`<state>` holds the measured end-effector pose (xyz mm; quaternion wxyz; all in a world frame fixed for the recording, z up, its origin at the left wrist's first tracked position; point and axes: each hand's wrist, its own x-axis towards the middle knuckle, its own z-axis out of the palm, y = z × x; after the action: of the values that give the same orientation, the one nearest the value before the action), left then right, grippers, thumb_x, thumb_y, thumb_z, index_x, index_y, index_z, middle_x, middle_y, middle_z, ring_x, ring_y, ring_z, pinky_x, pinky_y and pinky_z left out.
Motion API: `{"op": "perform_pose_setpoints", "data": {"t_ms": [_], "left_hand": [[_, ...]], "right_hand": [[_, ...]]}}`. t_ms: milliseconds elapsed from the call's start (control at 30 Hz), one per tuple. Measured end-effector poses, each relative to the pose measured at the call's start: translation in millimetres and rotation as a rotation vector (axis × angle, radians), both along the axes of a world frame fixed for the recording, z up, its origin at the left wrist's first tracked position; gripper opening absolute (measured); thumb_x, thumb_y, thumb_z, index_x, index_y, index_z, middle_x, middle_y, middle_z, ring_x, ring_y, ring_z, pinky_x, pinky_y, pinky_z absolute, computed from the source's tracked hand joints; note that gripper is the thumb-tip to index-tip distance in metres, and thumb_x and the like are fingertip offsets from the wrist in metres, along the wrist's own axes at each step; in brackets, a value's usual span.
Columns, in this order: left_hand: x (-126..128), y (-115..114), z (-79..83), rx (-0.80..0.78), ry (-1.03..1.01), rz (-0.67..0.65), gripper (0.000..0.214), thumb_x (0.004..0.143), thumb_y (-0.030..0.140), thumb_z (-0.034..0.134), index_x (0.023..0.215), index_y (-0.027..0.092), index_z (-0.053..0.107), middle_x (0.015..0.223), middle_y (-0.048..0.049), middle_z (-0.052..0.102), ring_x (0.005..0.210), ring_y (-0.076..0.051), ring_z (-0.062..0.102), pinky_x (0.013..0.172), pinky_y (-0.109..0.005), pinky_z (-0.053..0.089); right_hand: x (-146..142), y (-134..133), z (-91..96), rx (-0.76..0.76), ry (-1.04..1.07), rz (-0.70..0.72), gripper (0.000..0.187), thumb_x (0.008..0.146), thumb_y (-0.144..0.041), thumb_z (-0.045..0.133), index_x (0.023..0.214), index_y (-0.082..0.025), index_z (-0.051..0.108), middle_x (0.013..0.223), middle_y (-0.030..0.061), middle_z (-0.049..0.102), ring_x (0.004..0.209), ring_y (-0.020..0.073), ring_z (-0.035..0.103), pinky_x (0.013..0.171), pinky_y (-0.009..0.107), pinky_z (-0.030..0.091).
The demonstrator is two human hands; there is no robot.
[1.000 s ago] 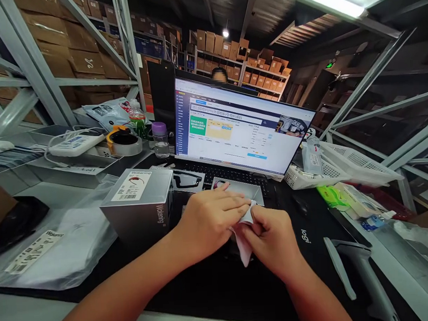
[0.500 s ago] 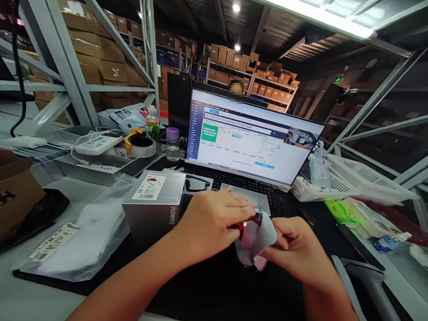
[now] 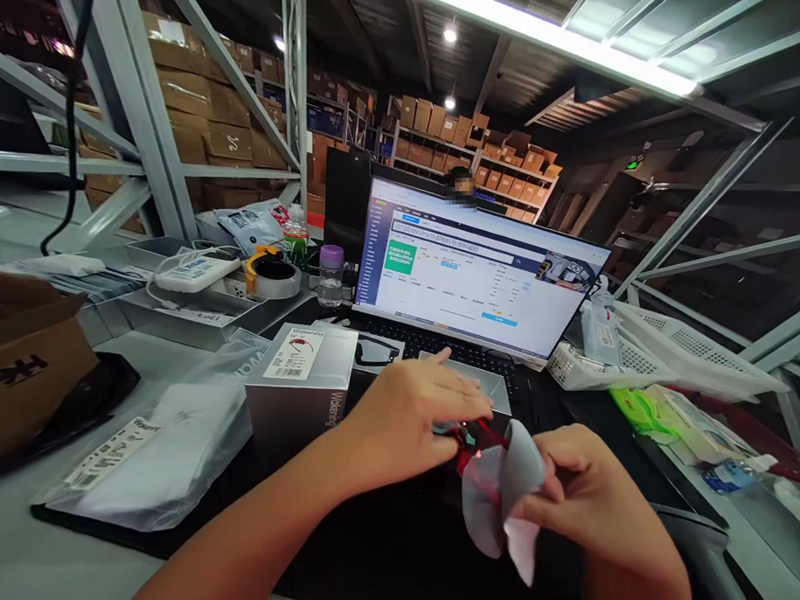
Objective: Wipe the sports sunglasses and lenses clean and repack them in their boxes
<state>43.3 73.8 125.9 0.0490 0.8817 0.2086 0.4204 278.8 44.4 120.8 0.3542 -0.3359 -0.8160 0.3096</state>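
My left hand reaches over the dark mat with its fingers closed around red glasses. Most of the frame is hidden under those fingers, and a small glint shows on it. My right hand pinches a thin grey cloth, whose folds hang down against the near side of the glasses. Left of my left hand stands a silver box with a label picturing red glasses. Behind my fingers lies a shallow grey tray-like piece, partly covered.
A laptop-like screen stands behind my hands. At left are a clear bag with a label, a brown paper bag and a tape roll. White baskets and a grey handheld scanner sit at right.
Both hands have shifted slightly right and down in view. The cloth has opened out and hangs lower from my right hand. My left hand still has hold of the glasses.
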Motion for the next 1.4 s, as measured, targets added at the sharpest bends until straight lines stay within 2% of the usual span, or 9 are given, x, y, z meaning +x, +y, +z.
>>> {"op": "perform_pose_setpoints", "data": {"t_ms": [167, 333, 600, 733, 867, 967, 1200, 1300, 1400], "left_hand": [[19, -4, -11.2, 0.401, 0.060, 0.261, 0.034, 0.093, 0.006, 0.053, 0.123, 0.015, 0.064, 0.131, -0.0089, 0.068, 0.128, -0.025, 0.059, 0.123, -0.056, 0.027], [14, -9, -10.4, 0.270, -0.078, 0.659, 0.054, 0.088, 0.005, 0.054, 0.141, 0.015, 0.049, 0.140, -0.0194, 0.053, 0.127, -0.034, 0.052, 0.104, -0.057, 0.048], [34, -23, -25.6, 0.322, 0.124, 0.620, 0.057, 0.080, 0.010, 0.052, 0.137, 0.009, 0.048, 0.132, -0.0164, 0.057, 0.124, -0.033, 0.050, 0.102, -0.051, 0.046], [42, -18, -31.1, 0.417, 0.089, 0.636, 0.039, 0.083, 0.008, 0.048, 0.122, 0.006, 0.056, 0.126, -0.0179, 0.060, 0.121, -0.032, 0.052, 0.110, -0.052, 0.038], [41, -7, -31.6, 0.364, 0.041, 0.462, 0.038, 0.084, 0.003, 0.046, 0.121, 0.009, 0.055, 0.125, -0.0148, 0.061, 0.121, -0.026, 0.053, 0.115, -0.046, 0.034], [34, -2, -27.5, 0.311, 0.057, 0.335, 0.034, 0.089, 0.005, 0.048, 0.121, 0.015, 0.054, 0.125, -0.0117, 0.061, 0.123, -0.023, 0.053, 0.118, -0.046, 0.034], [34, 2, -36.3, 0.166, 0.138, 0.071, 0.053, 0.081, -0.008, 0.044, 0.126, 0.020, 0.051, 0.142, -0.0113, 0.054, 0.138, -0.023, 0.046, 0.123, -0.055, 0.029], [41, 3, -43.5, 0.013, 0.061, 0.064, 0.050, 0.082, -0.007, 0.045, 0.124, 0.020, 0.051, 0.150, -0.0142, 0.048, 0.135, -0.022, 0.052, 0.109, -0.041, 0.050], [42, 1, -42.8, -0.117, -0.044, 0.091, 0.041, 0.085, -0.001, 0.050, 0.117, 0.023, 0.055, 0.155, -0.0128, 0.043, 0.132, -0.022, 0.057, 0.086, -0.025, 0.060]], "right_hand": [[-20, 11, -12.4, 0.122, 0.123, -0.335, 0.044, 0.083, -0.026, 0.070, 0.058, -0.020, 0.035, 0.056, -0.0053, 0.033, 0.055, 0.0104, 0.029, 0.051, 0.025, 0.026], [-6, 33, -16.6, 0.081, 0.523, -0.395, 0.047, 0.084, -0.036, 0.073, 0.062, -0.022, 0.034, 0.062, -0.0020, 0.049, 0.060, 0.0141, 0.047, 0.060, 0.026, 0.043], [-40, 22, -15.6, -0.115, 0.733, -0.241, 0.037, 0.066, -0.024, 0.082, 0.064, -0.021, 0.045, 0.061, -0.0040, 0.055, 0.055, 0.0107, 0.047, 0.052, 0.021, 0.042], [-52, 15, -24.5, 0.208, 0.542, -0.325, 0.030, 0.068, -0.014, 0.073, 0.057, -0.019, 0.047, 0.051, -0.0067, 0.048, 0.047, 0.0069, 0.039, 0.046, 0.018, 0.032], [-51, 8, -29.4, 0.587, 0.342, -0.406, 0.040, 0.078, -0.011, 0.067, 0.051, -0.016, 0.038, 0.046, -0.0074, 0.039, 0.045, 0.0051, 0.032, 0.046, 0.020, 0.024], [-39, 6, -24.2, 0.411, 0.396, -0.398, 0.039, 0.079, -0.015, 0.071, 0.051, -0.016, 0.044, 0.047, -0.0068, 0.041, 0.046, 0.0057, 0.034, 0.048, 0.020, 0.027], [2, 31, -0.1, -0.336, 1.056, -0.397, 0.038, 0.061, -0.030, 0.088, 0.066, -0.020, 0.052, 0.063, -0.0041, 0.059, 0.055, 0.0102, 0.051, 0.055, 0.022, 0.046], [-1, 33, 0.2, -0.241, 1.040, -0.437, 0.048, 0.066, -0.033, 0.086, 0.062, -0.021, 0.040, 0.070, -0.0007, 0.064, 0.060, 0.0111, 0.055, 0.055, 0.021, 0.046], [-21, 26, -10.5, 0.044, 0.867, -0.673, 0.050, 0.076, -0.033, 0.078, 0.058, -0.022, 0.033, 0.054, -0.0063, 0.046, 0.048, 0.0074, 0.039, 0.045, 0.019, 0.033]]}}
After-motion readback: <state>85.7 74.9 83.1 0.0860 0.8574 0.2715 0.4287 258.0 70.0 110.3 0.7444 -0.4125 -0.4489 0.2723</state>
